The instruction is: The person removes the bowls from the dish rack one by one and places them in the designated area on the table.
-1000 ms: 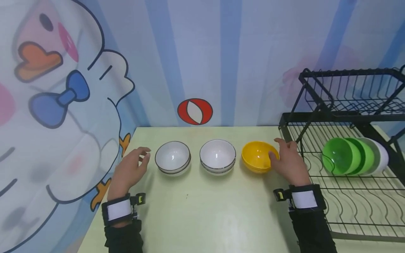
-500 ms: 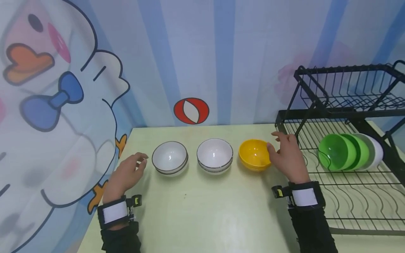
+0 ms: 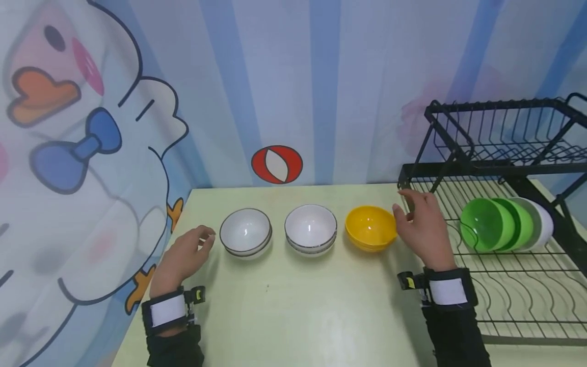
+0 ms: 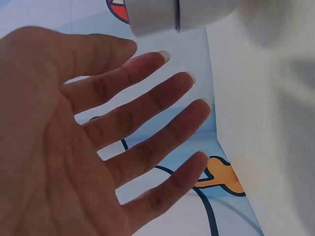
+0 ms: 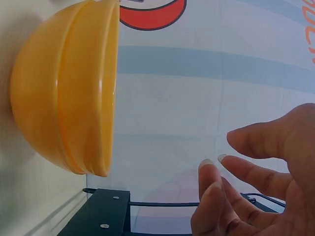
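Three stacks of bowls stand in a row on the table. White bowls with dark rims (image 3: 245, 232) are at the left, more white bowls (image 3: 311, 228) in the middle, yellow bowls (image 3: 370, 228) at the right. My left hand (image 3: 184, 257) hovers just left of the left stack, its fingers spread and holding nothing, as the left wrist view shows. Beside the yellow stack is my right hand (image 3: 424, 229), thumb and fingers apart with nothing between them. In the right wrist view a gap separates it from the yellow bowls (image 5: 64, 93), one nested in the other.
A black two-tier dish rack (image 3: 458, 168) stands at the right, close to my right hand. On its lower tier, green bowls (image 3: 488, 225) and white ones (image 3: 543, 224) stand on edge. A printed cloth backdrop (image 3: 293, 76) rises behind the pale table (image 3: 293, 306).
My right hand has drawn away from the yellow bowls to the right, its thumb now off their rim. The left hand has shifted slightly down and left; the bowls keep their places.
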The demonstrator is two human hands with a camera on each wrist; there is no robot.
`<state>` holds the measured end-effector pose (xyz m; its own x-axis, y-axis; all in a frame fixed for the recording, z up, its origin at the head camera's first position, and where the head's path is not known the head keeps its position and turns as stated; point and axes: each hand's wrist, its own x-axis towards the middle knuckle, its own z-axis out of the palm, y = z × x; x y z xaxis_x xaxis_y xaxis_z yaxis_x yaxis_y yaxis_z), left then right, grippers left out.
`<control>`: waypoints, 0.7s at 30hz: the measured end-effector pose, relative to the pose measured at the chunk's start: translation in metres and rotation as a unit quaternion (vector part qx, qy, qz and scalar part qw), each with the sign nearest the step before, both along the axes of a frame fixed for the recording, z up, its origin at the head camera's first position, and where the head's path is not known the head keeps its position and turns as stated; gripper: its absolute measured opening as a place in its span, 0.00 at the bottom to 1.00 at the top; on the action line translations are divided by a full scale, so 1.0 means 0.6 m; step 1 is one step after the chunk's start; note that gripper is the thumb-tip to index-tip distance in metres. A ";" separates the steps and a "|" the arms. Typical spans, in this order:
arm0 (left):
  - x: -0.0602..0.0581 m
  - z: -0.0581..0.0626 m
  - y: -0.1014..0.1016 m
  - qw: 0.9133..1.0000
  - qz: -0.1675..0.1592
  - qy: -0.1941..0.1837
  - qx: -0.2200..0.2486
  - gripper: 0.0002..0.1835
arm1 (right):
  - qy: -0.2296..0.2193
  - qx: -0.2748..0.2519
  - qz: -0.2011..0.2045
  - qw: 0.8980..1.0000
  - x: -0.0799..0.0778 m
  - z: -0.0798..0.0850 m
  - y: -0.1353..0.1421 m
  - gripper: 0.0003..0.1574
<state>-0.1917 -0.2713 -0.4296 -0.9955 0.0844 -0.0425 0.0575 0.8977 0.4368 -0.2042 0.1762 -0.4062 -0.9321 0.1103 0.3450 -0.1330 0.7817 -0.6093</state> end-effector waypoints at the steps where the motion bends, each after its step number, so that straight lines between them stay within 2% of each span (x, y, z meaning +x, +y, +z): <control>1: 0.001 -0.001 0.000 1.000 0.000 -0.006 0.000 0.19 | 0.002 -0.001 -0.002 1.000 0.001 0.000 0.001 0.26; 12: -0.003 -0.010 -0.001 1.000 -0.010 -0.013 0.011 0.19 | 0.032 -0.019 -0.004 0.999 0.007 0.016 0.017 0.23; 17: -0.009 -0.021 -0.001 1.000 -0.004 -0.011 0.014 0.19 | 0.057 -0.024 -0.008 0.998 0.010 0.021 0.029 0.23; 19: -0.012 -0.031 -0.003 1.000 0.007 -0.003 0.027 0.20 | 0.066 -0.024 -0.008 0.998 0.011 0.022 0.030 0.23; 20: -0.016 -0.043 -0.008 0.999 0.013 0.007 0.040 0.21 | 0.070 -0.023 -0.009 0.997 0.010 0.021 0.030 0.22; 21: -0.024 -0.062 -0.017 0.998 0.024 0.029 0.048 0.22 | 0.071 -0.023 -0.009 0.997 0.010 0.021 0.029 0.22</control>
<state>-0.2060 -0.2816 -0.4670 -0.9990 0.0382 0.0216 0.0438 0.8546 0.5175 -0.1984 0.1939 -0.3935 -0.8718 0.1452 0.4679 -0.2073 0.7561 -0.6208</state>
